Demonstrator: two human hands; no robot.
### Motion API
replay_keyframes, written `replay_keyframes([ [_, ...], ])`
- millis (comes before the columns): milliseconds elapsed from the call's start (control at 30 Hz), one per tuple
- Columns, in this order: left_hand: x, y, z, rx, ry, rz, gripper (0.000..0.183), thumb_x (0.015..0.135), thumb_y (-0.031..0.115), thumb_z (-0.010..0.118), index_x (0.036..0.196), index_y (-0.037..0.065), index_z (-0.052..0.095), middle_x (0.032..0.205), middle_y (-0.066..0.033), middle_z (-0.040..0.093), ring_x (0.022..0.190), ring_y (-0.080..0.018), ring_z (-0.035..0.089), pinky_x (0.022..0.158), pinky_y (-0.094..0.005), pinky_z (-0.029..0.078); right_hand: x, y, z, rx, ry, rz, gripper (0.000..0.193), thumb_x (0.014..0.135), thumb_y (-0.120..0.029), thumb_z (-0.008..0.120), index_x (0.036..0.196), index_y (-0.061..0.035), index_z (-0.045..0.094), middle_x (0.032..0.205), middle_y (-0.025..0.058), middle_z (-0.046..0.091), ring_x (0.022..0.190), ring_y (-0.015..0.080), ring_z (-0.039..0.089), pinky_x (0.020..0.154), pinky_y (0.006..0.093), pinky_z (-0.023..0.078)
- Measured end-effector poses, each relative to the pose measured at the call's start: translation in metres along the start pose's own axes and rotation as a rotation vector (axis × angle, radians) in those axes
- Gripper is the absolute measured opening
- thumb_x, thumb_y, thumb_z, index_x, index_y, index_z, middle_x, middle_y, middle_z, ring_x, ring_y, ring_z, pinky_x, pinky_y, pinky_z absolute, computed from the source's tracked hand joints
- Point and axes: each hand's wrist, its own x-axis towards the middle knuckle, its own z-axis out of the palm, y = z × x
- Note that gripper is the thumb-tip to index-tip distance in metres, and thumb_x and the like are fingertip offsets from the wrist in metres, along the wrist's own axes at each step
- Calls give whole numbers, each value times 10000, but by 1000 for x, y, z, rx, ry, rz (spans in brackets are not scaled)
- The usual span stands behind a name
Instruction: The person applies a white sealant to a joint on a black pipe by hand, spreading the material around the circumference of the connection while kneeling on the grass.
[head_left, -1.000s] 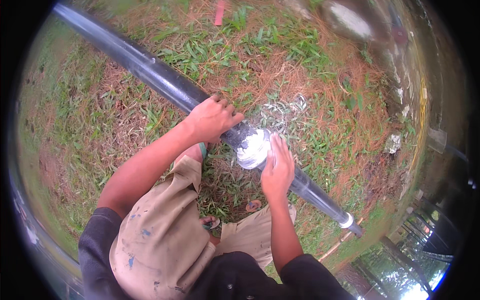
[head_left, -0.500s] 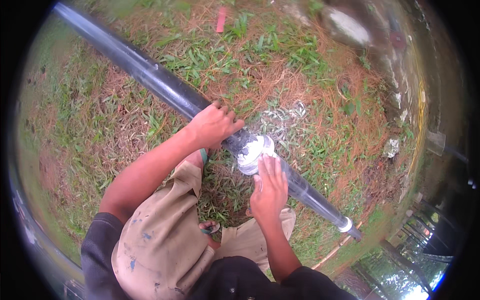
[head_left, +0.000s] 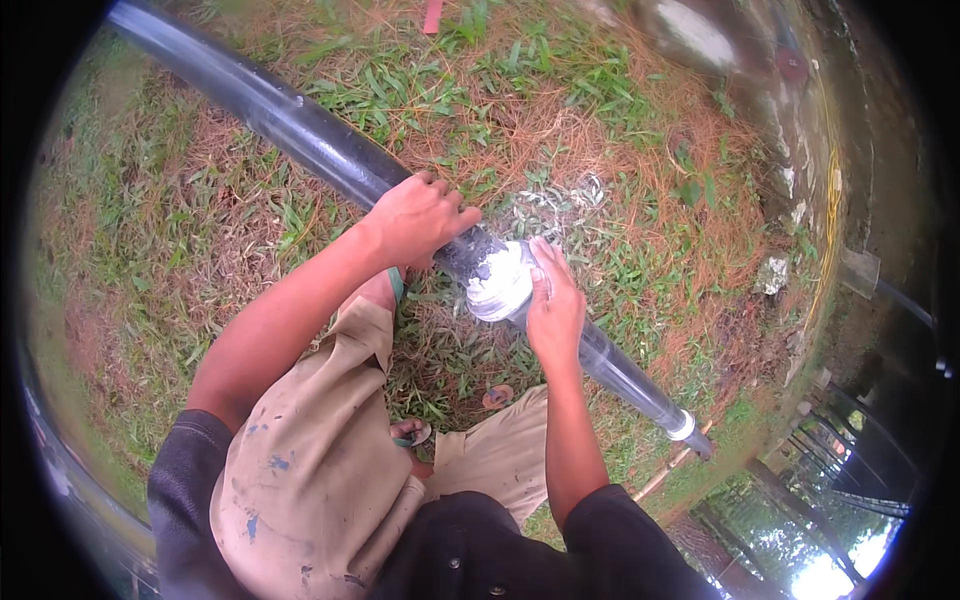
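A long black pole slants across the view from upper left to lower right. Around its middle sits a wide joint coated with white paste. My left hand wraps over the pole just up from the white joint, fingers curled on its far side. Against the right side of the joint rests my right hand, fingers together and stretched along the white surface, the thumb beside them. Beyond it the thinner part of the pole runs on to a white ring near its end.
Grass with dry needles covers the ground, with whitish smears beside the joint. A red strip lies at the top. To the right are a yellow cord and a concrete edge. My knees in tan trousers are below the pole.
My right hand has slid up and around the joint to its far right side. The pole and my left hand appear slightly higher and further left in view.
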Motion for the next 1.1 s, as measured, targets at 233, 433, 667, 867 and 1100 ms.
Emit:
replay_keyframes([
  [233,-12,-2,6,54,149,29,613,719,240,935,1239,139,628,1023,-46,713,1052,-269,730,950,-426,535,-12,-2,17,-72,90,-33,415,1118,-77,548,1499,14,683,1556,235,660,1557,459,510,1283,522,388],
  [433,-16,6,-4,66,-62,-124,730,637,343,1000,1228,148,619,1111,-65,699,1137,-281,693,1001,-457,524,-62,-34,4,-90,-97,-64,486,1095,-70,549,1573,-58,637,1635,159,610,1585,388,491,1291,586,362],
  [667,-1,-6,-24,-88,-297,-117,788,637,372,1000,1299,119,656,1084,-101,746,1062,-338,757,901,-457,569,-14,-8,10,162,19,51,429,1144,-142,536,1532,-8,663,1600,210,633,1578,427,493,1303,503,364],
  [867,-15,4,-11,26,-147,-77,791,621,379,1011,1270,123,637,1132,-92,720,1138,-316,718,1006,-453,547,-47,-9,22,-40,71,-74,427,1130,-116,553,1531,-37,675,1597,191,640,1570,436,501,1293,573,360],
  [1100,-29,6,-7,-23,-16,-77,736,594,325,1004,1183,131,607,1054,-54,641,1063,-285,671,988,-447,522,-71,-31,8,-81,-41,-107,454,1091,-106,603,1539,-88,674,1580,165,656,1541,434,529,1278,580,379],
])
